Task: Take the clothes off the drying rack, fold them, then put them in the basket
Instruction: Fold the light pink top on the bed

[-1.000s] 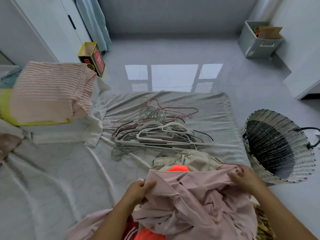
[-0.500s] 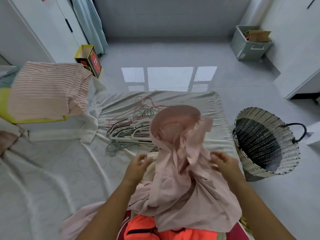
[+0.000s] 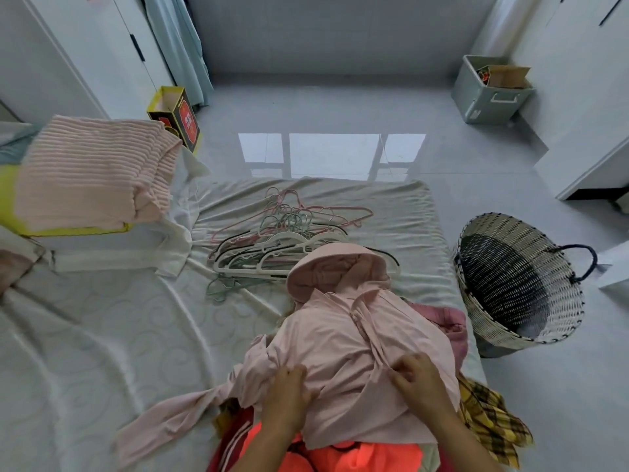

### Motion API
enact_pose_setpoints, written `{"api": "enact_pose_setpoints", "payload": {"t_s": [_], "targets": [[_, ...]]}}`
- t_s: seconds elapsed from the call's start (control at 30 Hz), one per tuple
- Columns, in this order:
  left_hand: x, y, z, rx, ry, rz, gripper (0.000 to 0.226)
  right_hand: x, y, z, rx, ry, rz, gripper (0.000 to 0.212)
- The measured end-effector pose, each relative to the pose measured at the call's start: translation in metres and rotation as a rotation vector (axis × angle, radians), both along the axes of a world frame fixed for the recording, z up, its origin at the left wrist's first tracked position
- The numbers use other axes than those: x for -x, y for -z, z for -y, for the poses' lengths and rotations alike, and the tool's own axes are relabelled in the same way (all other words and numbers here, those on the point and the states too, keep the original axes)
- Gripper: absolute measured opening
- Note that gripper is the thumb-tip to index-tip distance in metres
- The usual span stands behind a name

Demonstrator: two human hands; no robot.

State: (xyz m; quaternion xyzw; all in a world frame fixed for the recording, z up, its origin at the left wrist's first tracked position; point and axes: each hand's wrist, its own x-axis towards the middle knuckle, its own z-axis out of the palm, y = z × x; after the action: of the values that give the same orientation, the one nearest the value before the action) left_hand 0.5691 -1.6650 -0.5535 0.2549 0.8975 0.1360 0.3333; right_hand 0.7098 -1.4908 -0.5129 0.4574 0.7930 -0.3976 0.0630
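Note:
A pale pink hooded garment [image 3: 343,338] lies spread over a heap of clothes at the bed's near right, hood pointing away from me. My left hand [image 3: 287,390] grips its fabric low on the left side. My right hand [image 3: 413,376] pinches the cloth on the right, fingers curled. Under it show an orange garment [image 3: 357,456], a yellow plaid piece [image 3: 490,417] and a darker pink item [image 3: 446,321]. A woven basket [image 3: 520,284] stands tilted on the floor right of the bed, nothing visible inside.
Several hangers [image 3: 282,243] lie piled on the grey sheet [image 3: 102,335] beyond the hood. A folded pink striped blanket [image 3: 92,172] sits far left. On the floor are a yellow box [image 3: 177,114] and a grey bin [image 3: 490,88].
The pink hooded garment, held up in the air half a second ago, has been laid flat on the clothes heap. Both hands have come down and nearer to me with it.

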Motion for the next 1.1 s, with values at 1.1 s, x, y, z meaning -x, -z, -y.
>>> {"api": "enact_pose_setpoints", "payload": {"t_s": [1.1], "targets": [[-0.042, -0.036, 0.018, -0.214, 0.075, 0.463, 0.02, 0.045, 0.015, 0.074, 0.16, -0.064, 0.405, 0.017]]}}
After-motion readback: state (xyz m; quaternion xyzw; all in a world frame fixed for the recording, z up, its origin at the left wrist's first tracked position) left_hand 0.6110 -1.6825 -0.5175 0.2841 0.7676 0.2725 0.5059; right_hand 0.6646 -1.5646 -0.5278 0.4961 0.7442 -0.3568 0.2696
